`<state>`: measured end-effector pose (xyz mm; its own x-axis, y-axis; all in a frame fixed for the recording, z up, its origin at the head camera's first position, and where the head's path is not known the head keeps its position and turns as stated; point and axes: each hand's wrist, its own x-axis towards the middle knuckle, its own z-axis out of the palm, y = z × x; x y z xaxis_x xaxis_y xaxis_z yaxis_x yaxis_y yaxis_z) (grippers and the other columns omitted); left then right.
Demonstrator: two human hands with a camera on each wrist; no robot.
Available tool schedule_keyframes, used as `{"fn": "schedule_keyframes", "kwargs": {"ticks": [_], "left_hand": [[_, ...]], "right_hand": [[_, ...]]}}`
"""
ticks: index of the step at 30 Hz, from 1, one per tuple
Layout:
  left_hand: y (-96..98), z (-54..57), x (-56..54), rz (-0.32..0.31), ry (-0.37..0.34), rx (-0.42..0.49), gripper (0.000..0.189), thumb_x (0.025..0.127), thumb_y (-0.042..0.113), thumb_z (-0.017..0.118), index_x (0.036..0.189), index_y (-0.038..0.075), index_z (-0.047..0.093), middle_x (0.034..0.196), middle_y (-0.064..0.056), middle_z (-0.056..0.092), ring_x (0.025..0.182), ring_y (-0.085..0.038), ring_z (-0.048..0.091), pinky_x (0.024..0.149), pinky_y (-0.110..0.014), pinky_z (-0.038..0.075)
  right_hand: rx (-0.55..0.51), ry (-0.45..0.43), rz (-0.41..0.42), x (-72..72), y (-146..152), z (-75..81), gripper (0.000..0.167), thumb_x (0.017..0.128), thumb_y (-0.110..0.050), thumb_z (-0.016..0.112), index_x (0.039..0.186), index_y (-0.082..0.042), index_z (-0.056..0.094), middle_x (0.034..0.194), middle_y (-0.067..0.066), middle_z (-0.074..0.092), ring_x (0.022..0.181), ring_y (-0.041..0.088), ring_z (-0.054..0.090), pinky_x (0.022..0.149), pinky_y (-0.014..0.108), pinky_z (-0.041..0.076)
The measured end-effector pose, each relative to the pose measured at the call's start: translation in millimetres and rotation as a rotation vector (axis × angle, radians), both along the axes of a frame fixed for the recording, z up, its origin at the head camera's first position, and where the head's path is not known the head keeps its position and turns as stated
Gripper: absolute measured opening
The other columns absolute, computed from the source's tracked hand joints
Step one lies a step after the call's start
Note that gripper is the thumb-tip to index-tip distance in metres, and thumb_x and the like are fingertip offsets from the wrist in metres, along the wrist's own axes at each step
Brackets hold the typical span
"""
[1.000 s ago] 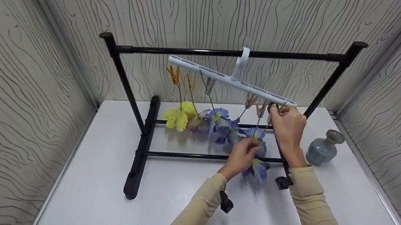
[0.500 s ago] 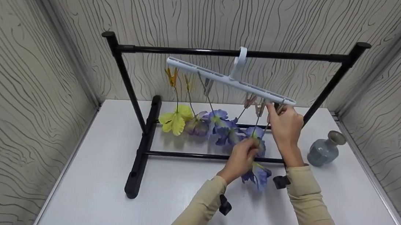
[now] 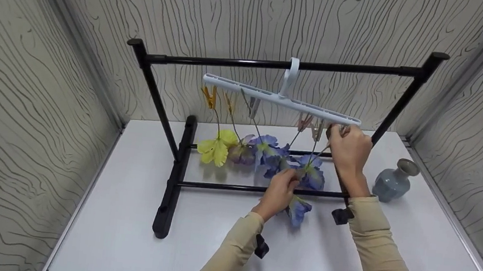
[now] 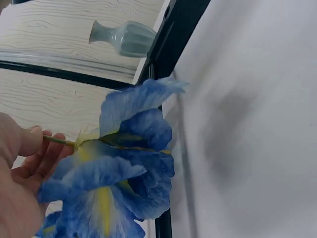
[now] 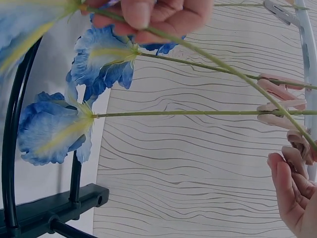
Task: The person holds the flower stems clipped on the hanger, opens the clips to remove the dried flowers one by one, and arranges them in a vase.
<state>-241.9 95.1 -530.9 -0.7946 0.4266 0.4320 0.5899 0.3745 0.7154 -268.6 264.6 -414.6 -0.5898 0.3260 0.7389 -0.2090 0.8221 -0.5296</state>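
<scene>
My left hand (image 3: pixel 279 192) pinches the thin green stem of a blue artificial iris (image 4: pixel 114 168), just behind its blossom, which hangs downward. That stem (image 5: pixel 218 62) slants up to the right end of a pale blue hanger (image 3: pixel 254 94). There my right hand (image 3: pixel 350 150) pinches a brownish clothespin (image 5: pixel 296 157), with the stem's tip beside it; whether the clothespin grips the stem I cannot tell. Other clips hold more flowers by their stems: a yellow one (image 3: pixel 213 149), a purple one (image 3: pixel 241 154) and several blue ones (image 3: pixel 312 177). The hanger tilts down toward the right.
A black rack (image 3: pixel 239 63) carries the hanger by its hook on the top bar. Its lower bars (image 3: pixel 223 187) run behind and below the flowers. A grey-blue vase (image 3: pixel 391 185) stands right of the rack on the white table (image 3: pixel 131 178). Patterned panels enclose the table.
My left hand has shifted a little left, taking the iris blossom with it. The hanger's left end has dropped slightly, so it tilts less. My right hand stays at the right end.
</scene>
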Motion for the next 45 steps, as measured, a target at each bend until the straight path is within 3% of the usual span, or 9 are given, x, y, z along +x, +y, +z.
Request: {"fn": "schedule_keyframes", "kwargs": {"ticks": [8, 13, 19, 24, 26, 29, 33, 37, 45], "left_hand": [[-29.0, -3.2, -4.0, 0.053, 0.055, -0.144, 0.009, 0.102, -0.003, 0.060, 0.101, 0.005, 0.064, 0.096, -0.006, 0.062, 0.086, -0.016, 0.061, 0.075, -0.024, 0.052], [-39.9, -1.1, -6.9, 0.069, 0.082, -0.182, 0.008, 0.103, 0.000, 0.062, 0.101, 0.006, 0.067, 0.096, -0.006, 0.063, 0.086, -0.016, 0.062, 0.075, -0.024, 0.053], [-45.3, 0.4, -10.0, 0.113, 0.127, -0.197, 0.012, 0.101, -0.002, 0.064, 0.099, 0.008, 0.071, 0.094, -0.005, 0.064, 0.085, -0.018, 0.066, 0.074, -0.027, 0.055], [-47.4, -1.6, -12.4, 0.166, 0.141, -0.221, 0.012, 0.098, -0.002, 0.067, 0.092, 0.008, 0.070, 0.092, -0.004, 0.064, 0.083, -0.018, 0.065, 0.071, -0.029, 0.055], [-46.6, -2.5, -12.1, 0.178, 0.145, -0.235, 0.012, 0.097, -0.001, 0.068, 0.090, 0.008, 0.069, 0.090, -0.004, 0.063, 0.081, -0.018, 0.064, 0.070, -0.030, 0.054], [-44.5, -2.0, -11.4, 0.171, 0.151, -0.241, 0.011, 0.097, -0.002, 0.069, 0.093, 0.007, 0.072, 0.091, -0.004, 0.063, 0.082, -0.018, 0.063, 0.071, -0.030, 0.054], [-44.0, 1.3, -10.9, 0.156, 0.185, -0.272, 0.009, 0.096, -0.003, 0.070, 0.094, 0.005, 0.071, 0.093, -0.005, 0.064, 0.085, -0.019, 0.064, 0.074, -0.030, 0.055], [-46.4, 5.1, -11.1, 0.136, 0.229, -0.317, 0.011, 0.093, -0.005, 0.072, 0.093, 0.007, 0.073, 0.093, -0.005, 0.065, 0.085, -0.018, 0.065, 0.075, -0.029, 0.055], [-50.4, 11.9, -16.3, 0.103, 0.347, -0.407, 0.014, 0.094, -0.003, 0.071, 0.089, 0.009, 0.078, 0.088, -0.003, 0.062, 0.081, -0.016, 0.061, 0.071, -0.027, 0.053]], "right_hand": [[-0.056, -0.128, -0.027, -2.3, -2, 2.0, 0.041, 0.095, -0.014, 0.069, 0.062, -0.012, 0.045, 0.050, -0.003, 0.039, 0.046, 0.022, 0.038, 0.050, 0.037, 0.030], [-0.025, -0.309, -0.008, -0.2, 0, 2.6, 0.046, 0.098, -0.028, 0.072, 0.065, -0.012, 0.044, 0.052, -0.001, 0.040, 0.047, 0.017, 0.036, 0.047, 0.033, 0.029], [0.215, -0.613, 0.183, 12.4, 7, -0.2, 0.045, 0.101, -0.028, 0.069, 0.066, -0.008, 0.048, 0.054, 0.003, 0.044, 0.048, 0.018, 0.040, 0.046, 0.033, 0.032], [0.437, -0.774, 0.409, 21.2, 1, -5.3, 0.028, 0.100, -0.018, 0.070, 0.088, 0.007, 0.071, 0.075, 0.014, 0.069, 0.064, 0.028, 0.065, 0.063, 0.048, 0.056], [0.482, -0.783, 0.486, 23.1, -5, -10.0, 0.021, 0.100, -0.014, 0.070, 0.099, 0.007, 0.076, 0.090, 0.018, 0.075, 0.077, 0.033, 0.072, 0.074, 0.052, 0.059], [0.504, -0.769, 0.589, 25.3, -13, -17.2, 0.013, 0.098, -0.006, 0.070, 0.101, 0.005, 0.078, 0.095, 0.018, 0.076, 0.086, 0.033, 0.074, 0.078, 0.049, 0.060], [0.527, -0.723, 0.654, 27.7, -25, -24.2, 0.010, 0.092, 0.006, 0.070, 0.089, 0.003, 0.079, 0.083, 0.010, 0.073, 0.075, 0.023, 0.068, 0.068, 0.039, 0.058], [0.578, -0.687, 0.670, 30.5, -32, -29.0, 0.027, 0.082, 0.017, 0.063, 0.064, -0.003, 0.065, 0.061, -0.001, 0.052, 0.060, 0.013, 0.045, 0.055, 0.030, 0.040], [0.501, -0.716, 0.803, 31.2, -34, -44.3, 0.020, 0.073, 0.017, 0.063, 0.067, -0.002, 0.067, 0.062, -0.003, 0.052, 0.061, 0.011, 0.043, 0.057, 0.029, 0.039]]}}
